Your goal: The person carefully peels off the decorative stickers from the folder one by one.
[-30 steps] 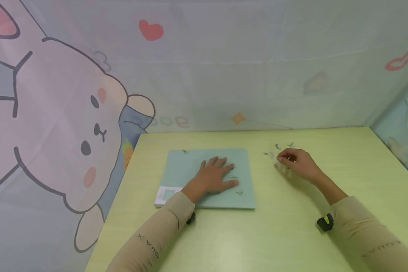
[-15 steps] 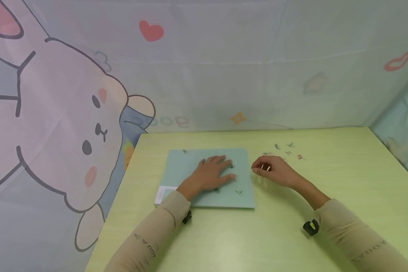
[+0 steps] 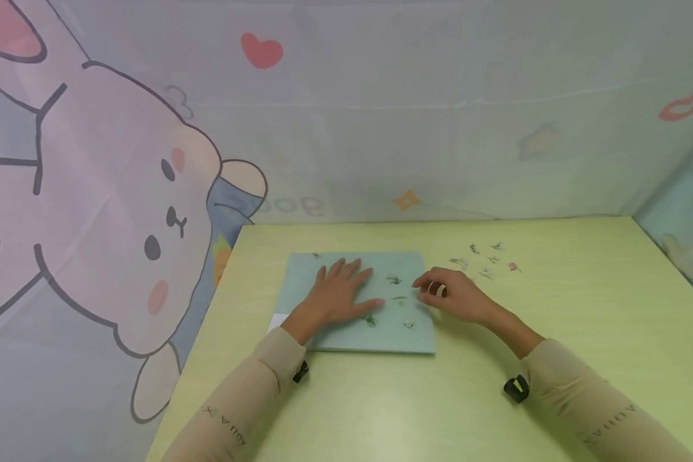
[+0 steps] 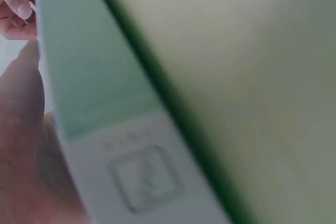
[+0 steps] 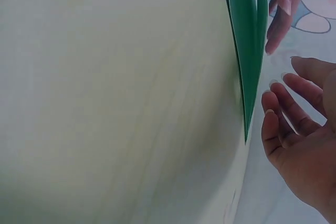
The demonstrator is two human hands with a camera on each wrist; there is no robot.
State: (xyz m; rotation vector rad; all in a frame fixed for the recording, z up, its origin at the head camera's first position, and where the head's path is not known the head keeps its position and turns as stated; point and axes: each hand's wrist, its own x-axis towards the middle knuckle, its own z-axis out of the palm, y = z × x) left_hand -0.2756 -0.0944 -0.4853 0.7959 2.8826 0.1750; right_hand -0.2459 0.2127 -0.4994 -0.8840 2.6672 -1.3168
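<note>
A pale green notebook [image 3: 335, 337] with a white band at its lower left lies on the table. My left hand [image 3: 332, 298] rests on its cover with fingers spread. Small leafy stickers dot the cover, including a dark one [image 3: 394, 280] and a green one [image 3: 370, 319]. My right hand [image 3: 453, 294] is at the notebook's right edge, thumb and fingers bent towards each other. In the left wrist view, a thin whitish sliver, apparently a small clear sticker [image 4: 32, 6], shows at the right thumb; its print cannot be made out. The right wrist view shows the notebook's green edge [image 5: 247, 61] slightly parted.
Several loose stickers lie on the table right of the notebook, among them a red flower [image 3: 514, 267] and a bluish sprig [image 3: 474, 248]. A printed cloth [image 3: 352, 128] hangs behind the yellow-green table [image 3: 393, 404].
My right hand has moved left from the loose stickers to the notebook's right edge. My left hand has slid left over the cover, uncovering the stickers on it.
</note>
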